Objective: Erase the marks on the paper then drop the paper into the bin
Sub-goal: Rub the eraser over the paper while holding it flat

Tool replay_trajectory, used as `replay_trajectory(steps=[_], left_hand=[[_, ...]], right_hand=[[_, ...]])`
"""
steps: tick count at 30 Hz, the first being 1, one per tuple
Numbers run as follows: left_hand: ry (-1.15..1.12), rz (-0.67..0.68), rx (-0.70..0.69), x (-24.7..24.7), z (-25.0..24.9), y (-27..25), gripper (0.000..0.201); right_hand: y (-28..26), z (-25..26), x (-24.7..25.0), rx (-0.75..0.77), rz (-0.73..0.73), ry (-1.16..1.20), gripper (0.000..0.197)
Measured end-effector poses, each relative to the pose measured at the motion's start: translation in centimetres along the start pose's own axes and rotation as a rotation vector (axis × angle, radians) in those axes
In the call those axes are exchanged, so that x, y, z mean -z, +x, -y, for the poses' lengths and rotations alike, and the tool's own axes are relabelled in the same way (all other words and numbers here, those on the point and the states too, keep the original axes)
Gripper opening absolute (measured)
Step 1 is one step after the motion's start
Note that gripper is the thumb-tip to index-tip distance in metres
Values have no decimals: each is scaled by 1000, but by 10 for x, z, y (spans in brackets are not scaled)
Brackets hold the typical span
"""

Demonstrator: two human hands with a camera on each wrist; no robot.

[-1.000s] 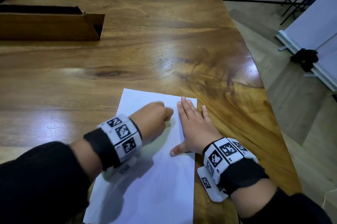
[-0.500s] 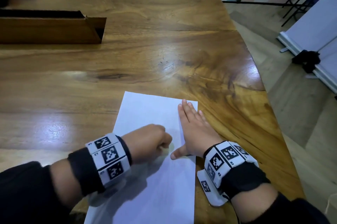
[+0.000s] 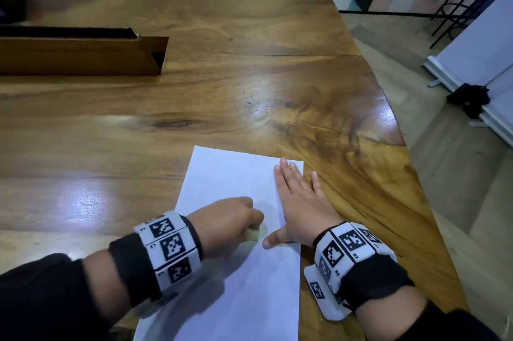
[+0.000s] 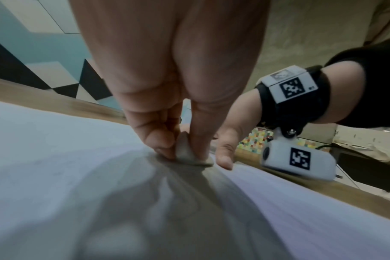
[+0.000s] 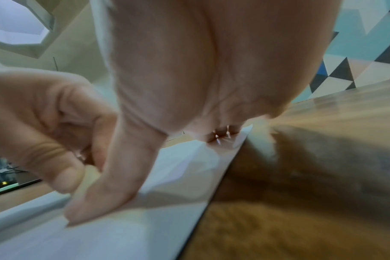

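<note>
A white sheet of paper (image 3: 233, 179) lies on the wooden table (image 3: 249, 85), near its front right edge. My left hand (image 3: 230, 218) is curled into a fist and pinches a small pale eraser (image 3: 254, 233), whose end touches the paper. In the left wrist view the eraser (image 4: 185, 153) sits between thumb and fingers, against the sheet (image 4: 56, 158). My right hand (image 3: 299, 201) lies flat on the paper's right edge, fingers straight, thumb spread toward the eraser. No marks show on the visible paper. No bin is in view.
A long wooden box (image 3: 80, 54) stands at the back left of the table. The table's curved right edge (image 3: 399, 129) drops to a wooden floor. A white board with a black object (image 3: 469, 96) at its foot stands on the floor at right.
My left hand with the eraser has drawn back down the paper toward me, from near the top of the sheet to beside my right thumb. The right hand has stayed flat.
</note>
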State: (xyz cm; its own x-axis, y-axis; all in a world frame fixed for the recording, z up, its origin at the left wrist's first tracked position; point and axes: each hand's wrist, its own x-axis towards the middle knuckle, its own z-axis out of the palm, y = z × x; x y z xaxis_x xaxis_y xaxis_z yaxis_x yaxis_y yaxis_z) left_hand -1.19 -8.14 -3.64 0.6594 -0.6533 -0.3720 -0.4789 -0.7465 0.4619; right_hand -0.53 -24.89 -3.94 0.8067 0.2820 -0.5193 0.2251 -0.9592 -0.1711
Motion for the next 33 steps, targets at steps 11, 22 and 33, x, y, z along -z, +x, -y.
replay_trajectory(steps=[11, 22, 33], left_hand=[[-205, -349, 275, 4, 39, -15, 34], [-115, -202, 213, 23, 0, 26, 19], [-8, 11, 14, 1, -18, 10, 12]], right_hand=[[-17, -12, -8, 10, 2, -16, 142], [-7, -8, -8, 10, 5, -18, 144], [-9, -10, -8, 7, 23, -39, 148]])
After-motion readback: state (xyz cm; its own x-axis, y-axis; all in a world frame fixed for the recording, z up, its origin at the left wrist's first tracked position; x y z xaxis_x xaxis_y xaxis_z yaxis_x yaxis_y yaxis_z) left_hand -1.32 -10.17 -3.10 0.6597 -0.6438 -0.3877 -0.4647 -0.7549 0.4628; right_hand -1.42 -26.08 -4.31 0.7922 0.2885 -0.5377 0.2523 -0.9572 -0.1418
